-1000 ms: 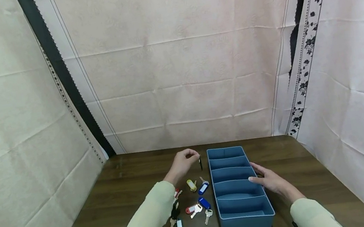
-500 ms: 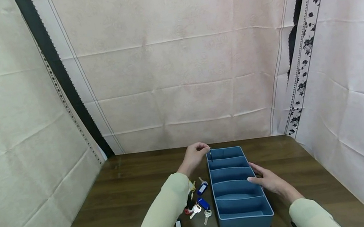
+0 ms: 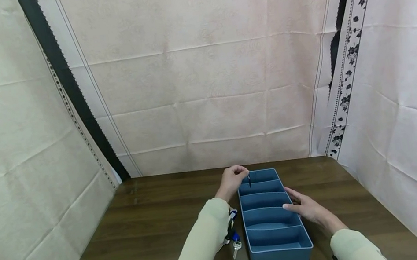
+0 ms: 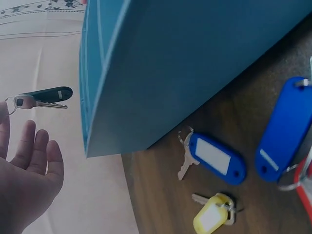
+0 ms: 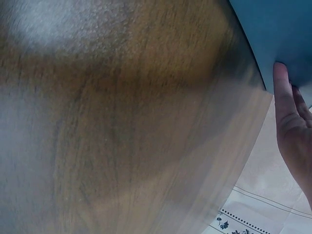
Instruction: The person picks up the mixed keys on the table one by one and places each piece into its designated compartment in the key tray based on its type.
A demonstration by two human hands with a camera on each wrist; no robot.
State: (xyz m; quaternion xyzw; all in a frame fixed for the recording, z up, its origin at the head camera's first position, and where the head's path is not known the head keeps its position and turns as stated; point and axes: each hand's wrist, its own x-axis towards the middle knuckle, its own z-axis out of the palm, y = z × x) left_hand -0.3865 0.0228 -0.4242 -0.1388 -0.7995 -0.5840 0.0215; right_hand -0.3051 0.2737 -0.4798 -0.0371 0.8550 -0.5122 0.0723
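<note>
My left hand (image 3: pixel 232 182) pinches the ring of a key with a black tag (image 4: pixel 53 92). In the head view the key and tag hang over the far-left rim of a blue divided storage box (image 3: pixel 278 258), above its far compartments. The left wrist view shows the key (image 4: pixel 51 104) beside the tag, dangling from the fingertips. My right hand (image 3: pixel 311 209) holds the box's right wall, thumb over the rim and fingers along the outside. In the right wrist view those fingers (image 5: pixel 281 80) lie extended against the blue side.
Left of the box lie loose keys: one with a blue tag (image 4: pixel 217 156), one with a yellow tag (image 4: pixel 209 217), a larger blue tag (image 4: pixel 282 129) and a red tag (image 4: pixel 306 187). My left sleeve (image 3: pixel 204 241) covers part of them. Cloth (image 3: pixel 202 82) hangs behind the wooden table (image 3: pixel 127 234).
My left hand has moved right with the key and black tag, from beside the box to above its far-left part. The right hand stays on the box.
</note>
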